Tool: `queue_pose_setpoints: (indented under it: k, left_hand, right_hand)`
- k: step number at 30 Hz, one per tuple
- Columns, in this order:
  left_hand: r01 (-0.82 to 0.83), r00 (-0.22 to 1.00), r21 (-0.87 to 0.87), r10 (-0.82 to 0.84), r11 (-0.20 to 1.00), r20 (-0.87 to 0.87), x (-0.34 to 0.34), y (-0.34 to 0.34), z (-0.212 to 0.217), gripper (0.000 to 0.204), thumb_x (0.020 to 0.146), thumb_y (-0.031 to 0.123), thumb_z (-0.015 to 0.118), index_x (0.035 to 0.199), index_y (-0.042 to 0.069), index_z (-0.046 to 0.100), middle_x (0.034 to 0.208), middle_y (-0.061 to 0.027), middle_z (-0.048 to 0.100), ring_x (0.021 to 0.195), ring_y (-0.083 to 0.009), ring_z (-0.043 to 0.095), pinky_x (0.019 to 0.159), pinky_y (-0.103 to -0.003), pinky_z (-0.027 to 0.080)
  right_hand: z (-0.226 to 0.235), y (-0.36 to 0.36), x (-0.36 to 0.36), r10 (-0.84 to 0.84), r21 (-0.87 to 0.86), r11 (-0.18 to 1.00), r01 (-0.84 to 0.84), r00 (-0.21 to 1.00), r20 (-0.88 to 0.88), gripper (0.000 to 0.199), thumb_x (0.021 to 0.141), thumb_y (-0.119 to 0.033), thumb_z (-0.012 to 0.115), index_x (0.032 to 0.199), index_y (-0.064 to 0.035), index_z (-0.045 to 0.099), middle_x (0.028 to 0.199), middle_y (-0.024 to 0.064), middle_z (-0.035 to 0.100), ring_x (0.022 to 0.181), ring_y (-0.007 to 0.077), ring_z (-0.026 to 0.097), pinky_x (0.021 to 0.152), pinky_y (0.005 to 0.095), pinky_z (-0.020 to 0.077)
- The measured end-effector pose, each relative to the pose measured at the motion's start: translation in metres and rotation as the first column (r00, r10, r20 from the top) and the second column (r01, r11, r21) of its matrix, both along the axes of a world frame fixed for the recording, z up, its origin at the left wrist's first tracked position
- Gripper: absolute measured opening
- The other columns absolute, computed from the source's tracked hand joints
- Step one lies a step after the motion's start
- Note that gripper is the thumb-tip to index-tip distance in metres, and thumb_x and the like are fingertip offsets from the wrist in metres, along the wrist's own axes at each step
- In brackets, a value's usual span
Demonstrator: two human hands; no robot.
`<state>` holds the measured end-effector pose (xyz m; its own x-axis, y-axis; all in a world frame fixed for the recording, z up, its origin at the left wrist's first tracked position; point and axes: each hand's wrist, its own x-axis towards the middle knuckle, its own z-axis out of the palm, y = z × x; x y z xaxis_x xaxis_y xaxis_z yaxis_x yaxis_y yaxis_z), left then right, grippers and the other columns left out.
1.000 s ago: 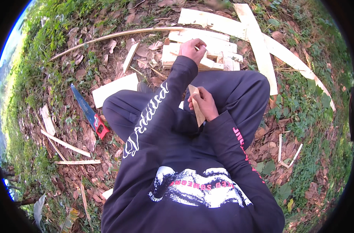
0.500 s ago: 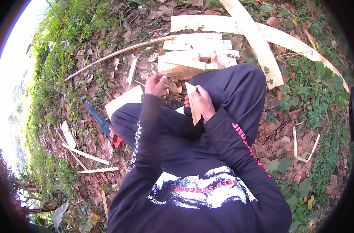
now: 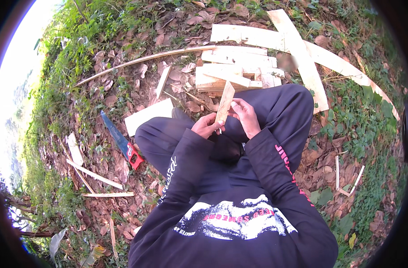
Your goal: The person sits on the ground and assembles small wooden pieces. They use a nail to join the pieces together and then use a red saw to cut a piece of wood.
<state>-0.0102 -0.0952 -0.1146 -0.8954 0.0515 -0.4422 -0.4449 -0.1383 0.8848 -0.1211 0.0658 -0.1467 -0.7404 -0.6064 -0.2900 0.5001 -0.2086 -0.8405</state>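
Observation:
A short, flat piece of wood with slanted ends stands tilted upward in front of my lap. My left hand is closed round its lower end, the thumb lying on its face. At the piece's right edge is my right hand, its fingers curled in and touching it; part of those fingers is hidden. Below the left fingertips a small pale tip shows, too small to name. Just beyond my crossed legs lies a stack of wooden blocks and boards.
A handsaw with a red handle lies left of my knee, near a pale flat board. Long planks cross at the far right. Thin wood strips are scattered on the leafy ground at left, with more strips at right.
My left hand has come down and right from near the stack and taken hold of the wood piece's lower end. The piece has turned, its upper end now leaning right. The view has shifted slightly.

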Motion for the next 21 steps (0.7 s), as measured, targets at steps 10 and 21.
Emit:
queue_pose_setpoints:
  k: [10,21]
  left_hand:
    - [-0.139,0.990,-0.005,0.138,0.990,-0.023,-0.001,-0.036,-0.011,0.025,0.101,0.026,0.055,0.108,0.003,0.061,0.084,-0.0020,0.068,0.067,-0.0037,0.058,0.055,-0.017,0.041]
    - [-0.874,0.483,-0.180,0.769,0.451,-0.418,0.086,-0.155,0.046,0.046,0.096,0.026,0.064,0.130,-0.003,0.051,0.100,-0.0130,0.069,0.080,-0.0141,0.066,0.068,-0.024,0.049]
  right_hand:
    - [0.000,0.004,0.000,0.020,-0.024,1.000,-0.020,0.999,0.034,0.033,0.105,-0.025,0.047,0.118,0.0014,0.060,0.104,0.0108,0.068,0.096,0.0173,0.066,0.086,0.0311,0.0533]
    - [-0.001,0.001,0.011,0.180,0.221,0.967,-0.127,0.954,-0.238,0.021,0.100,-0.010,0.053,0.114,0.0036,0.062,0.100,0.0101,0.070,0.091,0.0155,0.068,0.083,0.0276,0.0543]
